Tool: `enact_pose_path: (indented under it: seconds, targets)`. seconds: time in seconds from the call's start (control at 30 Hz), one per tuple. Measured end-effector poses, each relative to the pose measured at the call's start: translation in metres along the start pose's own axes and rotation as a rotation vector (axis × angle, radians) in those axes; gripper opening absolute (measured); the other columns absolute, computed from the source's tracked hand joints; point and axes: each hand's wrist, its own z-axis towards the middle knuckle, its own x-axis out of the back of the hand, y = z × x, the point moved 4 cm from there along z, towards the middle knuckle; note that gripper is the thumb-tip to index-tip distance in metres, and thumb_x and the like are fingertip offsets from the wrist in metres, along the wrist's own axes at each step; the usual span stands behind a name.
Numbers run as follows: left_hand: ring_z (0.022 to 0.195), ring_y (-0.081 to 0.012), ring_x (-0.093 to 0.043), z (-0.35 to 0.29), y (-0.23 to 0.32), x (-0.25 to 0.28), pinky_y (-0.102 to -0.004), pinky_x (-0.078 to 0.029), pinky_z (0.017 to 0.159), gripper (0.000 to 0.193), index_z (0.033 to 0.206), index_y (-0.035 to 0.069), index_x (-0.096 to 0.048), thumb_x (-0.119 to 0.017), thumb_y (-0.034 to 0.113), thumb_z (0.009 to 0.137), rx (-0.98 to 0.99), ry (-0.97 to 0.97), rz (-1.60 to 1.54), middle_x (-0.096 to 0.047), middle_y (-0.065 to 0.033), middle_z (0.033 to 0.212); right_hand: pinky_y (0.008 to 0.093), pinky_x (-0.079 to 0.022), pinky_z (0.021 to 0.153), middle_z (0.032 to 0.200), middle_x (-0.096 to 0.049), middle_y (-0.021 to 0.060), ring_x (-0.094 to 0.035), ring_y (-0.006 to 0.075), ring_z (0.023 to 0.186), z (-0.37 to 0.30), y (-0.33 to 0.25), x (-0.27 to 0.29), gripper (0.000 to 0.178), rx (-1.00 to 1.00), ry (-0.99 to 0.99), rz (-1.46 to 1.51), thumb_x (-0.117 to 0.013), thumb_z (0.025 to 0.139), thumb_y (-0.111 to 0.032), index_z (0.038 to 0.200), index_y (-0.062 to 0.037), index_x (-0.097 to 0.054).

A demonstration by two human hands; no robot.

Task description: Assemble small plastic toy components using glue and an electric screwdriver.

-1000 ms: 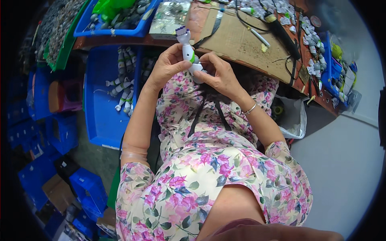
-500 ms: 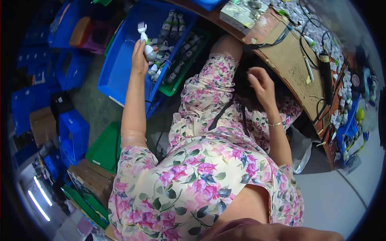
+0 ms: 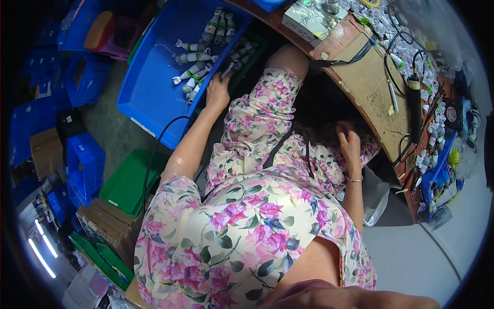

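Observation:
My left hand [image 3: 217, 93] reaches over the near right rim of a blue bin [image 3: 149, 85], towards the dark green tray beside it. Its fingers are closed around the end of a white-and-grey, bulb-like piece [image 3: 226, 70], mostly hidden by the fingers and shadow. Several similar bulb-like pieces [image 3: 191, 57], with green bands, lie in the bin, some standing close together at its far end. More pieces [image 3: 242, 54] lie in the shaded tray. Over my lap my right hand [image 3: 350, 147] is loosely curled, with nothing visible in it.
A workbench [image 3: 370, 77] at the right carries cardboard, black cables, a white box [image 3: 311, 20] and many small white parts [image 3: 370, 26]. A thin black cable [image 3: 158, 136] loops by the blue bin. Green trays [image 3: 128, 180], cardboard and blue crates [image 3: 85, 162] stand at the left.
My left hand has moved right and nearer, from above the blue bin to its rim by the green tray; the piece it held up no longer shows there. My right hand has lowered over my lap.

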Motion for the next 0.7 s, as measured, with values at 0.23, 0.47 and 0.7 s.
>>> enact_pose_path:
  seconds: [0.23,0.47,0.7]
  targets:
    - [0.104,-0.0357,-0.058,0.002,0.008,0.009,-0.0424,-0.047,0.09,0.026,0.105,0.003,-0.064,-0.05,-0.001,0.083,-0.17,0.121,-0.184,-0.063,-0.0159,0.106,0.0377,-0.049,0.07,0.089,-0.066,0.0213,-0.065,0.0353,0.083,0.001,-0.002,-0.009,0.021,0.053,-0.08,-0.096,-0.059,0.09,-0.018,0.106,-0.0055,-0.064]
    - [0.097,-0.0354,-0.058,0.057,-0.022,0.089,-0.0436,-0.046,0.086,0.025,0.102,0.004,-0.062,-0.049,-0.001,0.082,-0.1,0.512,-0.102,-0.064,-0.0159,0.102,0.043,-0.049,0.073,0.091,-0.065,0.0225,-0.062,0.0402,0.086,0.005,0.008,-0.014,0.022,0.001,-0.092,-0.047,-0.056,0.091,-0.023,0.108,-0.0102,-0.063]
    - [0.115,-0.0309,-0.049,0.077,-0.116,0.064,-0.0459,-0.042,0.09,0.034,0.109,0.012,-0.065,-0.057,0.003,0.077,0.115,0.213,0.422,-0.06,-0.0059,0.117,0.0457,-0.048,0.074,0.092,-0.065,0.0226,-0.061,0.0421,0.087,0.005,0.0,-0.012,0.024,-0.04,-0.124,-0.112,-0.055,0.091,-0.027,0.108,-0.0122,-0.062]
